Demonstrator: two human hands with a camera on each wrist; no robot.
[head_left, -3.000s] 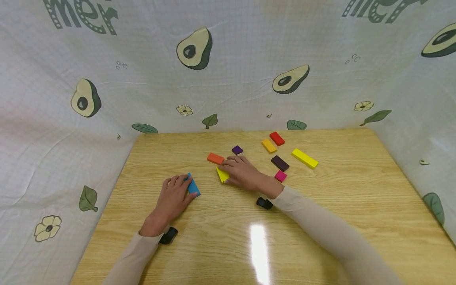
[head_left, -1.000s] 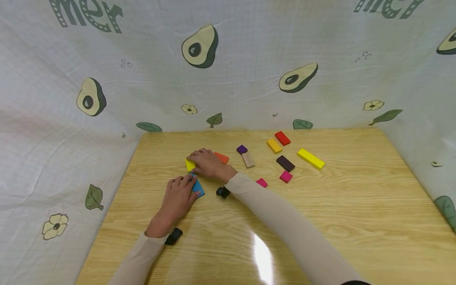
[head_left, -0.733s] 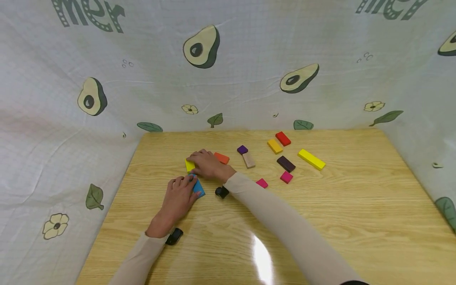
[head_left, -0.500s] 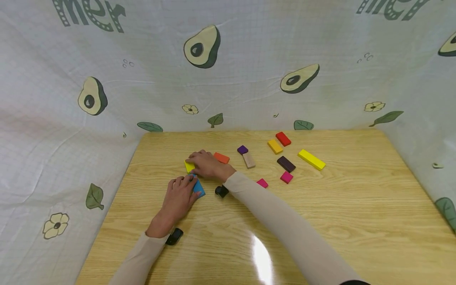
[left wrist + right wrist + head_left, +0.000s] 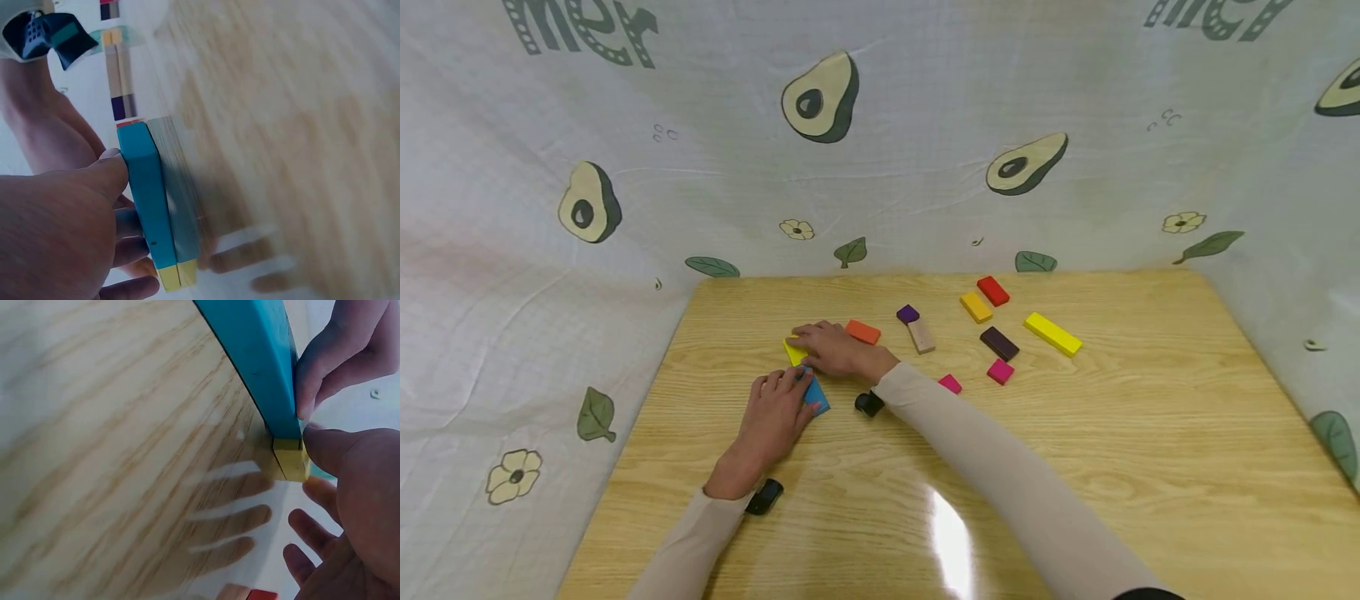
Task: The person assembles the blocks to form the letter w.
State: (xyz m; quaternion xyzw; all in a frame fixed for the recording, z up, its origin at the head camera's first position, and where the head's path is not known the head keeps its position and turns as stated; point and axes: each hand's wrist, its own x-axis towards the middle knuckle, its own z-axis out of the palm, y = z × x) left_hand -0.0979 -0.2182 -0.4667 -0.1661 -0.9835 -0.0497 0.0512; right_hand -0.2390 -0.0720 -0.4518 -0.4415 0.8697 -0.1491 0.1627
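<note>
A flat blue block (image 5: 817, 397) lies on the table at the left, gripped along its sides between the thumb and fingers of my left hand (image 5: 771, 418). A yellow block (image 5: 794, 352) sits against its far end. My right hand (image 5: 835, 348) pinches this yellow block, its palm covering part of it. In the right wrist view, the end of the blue block (image 5: 265, 375) and the yellow block (image 5: 291, 460) meet in line, with the thumb beside the joint. The left wrist view also has the yellow piece (image 5: 177, 277) touching the blue one's end.
An orange block (image 5: 862, 332) lies just beyond my right hand. Further right are a purple block (image 5: 907, 314), a bare wooden block (image 5: 921, 337), pink blocks (image 5: 1000, 371), a dark block (image 5: 999, 342), an amber block (image 5: 976, 307), a red block (image 5: 993, 290) and a long yellow block (image 5: 1052, 333).
My right hand has carried the yellow block leftward to the blue block's far end. The yellow block has since shifted slightly. The left hand has kept hold of the blue block.
</note>
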